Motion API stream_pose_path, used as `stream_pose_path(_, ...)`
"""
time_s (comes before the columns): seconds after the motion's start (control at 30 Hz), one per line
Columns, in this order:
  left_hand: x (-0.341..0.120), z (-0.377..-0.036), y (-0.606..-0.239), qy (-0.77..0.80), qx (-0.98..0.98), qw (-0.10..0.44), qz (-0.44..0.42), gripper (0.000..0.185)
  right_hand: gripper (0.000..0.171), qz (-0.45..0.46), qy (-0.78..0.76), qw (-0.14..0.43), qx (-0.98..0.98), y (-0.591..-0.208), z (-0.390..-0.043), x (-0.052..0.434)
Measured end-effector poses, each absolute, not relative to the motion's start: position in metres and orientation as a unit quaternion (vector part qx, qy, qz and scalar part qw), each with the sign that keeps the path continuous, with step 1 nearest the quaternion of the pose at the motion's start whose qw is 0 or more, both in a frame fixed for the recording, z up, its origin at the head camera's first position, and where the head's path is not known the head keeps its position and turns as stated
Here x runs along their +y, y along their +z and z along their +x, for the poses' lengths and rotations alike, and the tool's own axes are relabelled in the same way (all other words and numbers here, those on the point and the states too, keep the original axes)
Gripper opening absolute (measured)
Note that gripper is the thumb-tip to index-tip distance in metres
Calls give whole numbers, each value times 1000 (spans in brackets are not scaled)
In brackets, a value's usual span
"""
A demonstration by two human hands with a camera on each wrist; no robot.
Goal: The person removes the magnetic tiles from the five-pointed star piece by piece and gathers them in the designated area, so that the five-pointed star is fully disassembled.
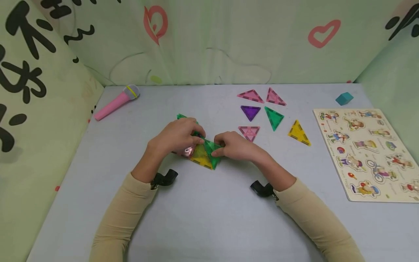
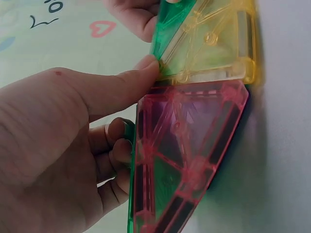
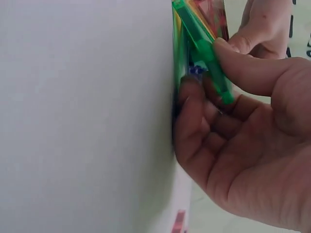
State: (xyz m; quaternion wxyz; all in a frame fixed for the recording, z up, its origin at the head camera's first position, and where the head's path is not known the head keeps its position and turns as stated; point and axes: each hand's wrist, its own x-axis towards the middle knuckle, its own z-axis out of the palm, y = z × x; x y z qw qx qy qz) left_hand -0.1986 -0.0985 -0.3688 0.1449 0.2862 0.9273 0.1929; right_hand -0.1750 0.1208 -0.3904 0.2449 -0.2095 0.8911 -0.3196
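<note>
Triangular magnetic tiles stand joined on the table in front of me: a yellow tile [image 1: 200,156], a pink tile [image 2: 189,141] and green ones. My left hand [image 1: 178,136] holds this structure, thumb at the seam of the pink and yellow tiles, other fingers curled behind against green plastic. At the right end, a green triangle tile [image 1: 211,149] leans at a slant beside the yellow one. My right hand [image 1: 237,146] pinches it, thumb on its near face and fingers behind. Inside the structure, a purple or blue piece [image 3: 196,71] shows only partly.
Loose triangle tiles lie to the right: pink [image 1: 251,95], purple [image 1: 250,112], green [image 1: 274,118] and yellow [image 1: 299,133], among others. A picture puzzle board [image 1: 368,156] covers the right side, with a teal block [image 1: 344,98] behind. A pink toy microphone [image 1: 116,103] lies back left.
</note>
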Motion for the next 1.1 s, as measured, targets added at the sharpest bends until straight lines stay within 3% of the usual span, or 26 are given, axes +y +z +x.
stream_pose_path(0.3,-95,-201,-367,180,930,139,290,19,21,-187,-424,301,834,-393,-179,134)
stream_pose_path(0.6,-101,-202,-369,179,936,135,271,18,33,-148,-456,285,830,-388,-173,161)
stream_pose_path(0.87,-99,-202,-366,189,935,146,263,18,31,-81,-436,241,863,-387,-163,216)
stream_pose_path(1.1,-98,-200,-365,194,934,152,259,18,23,-62,-413,252,873,-379,-157,265)
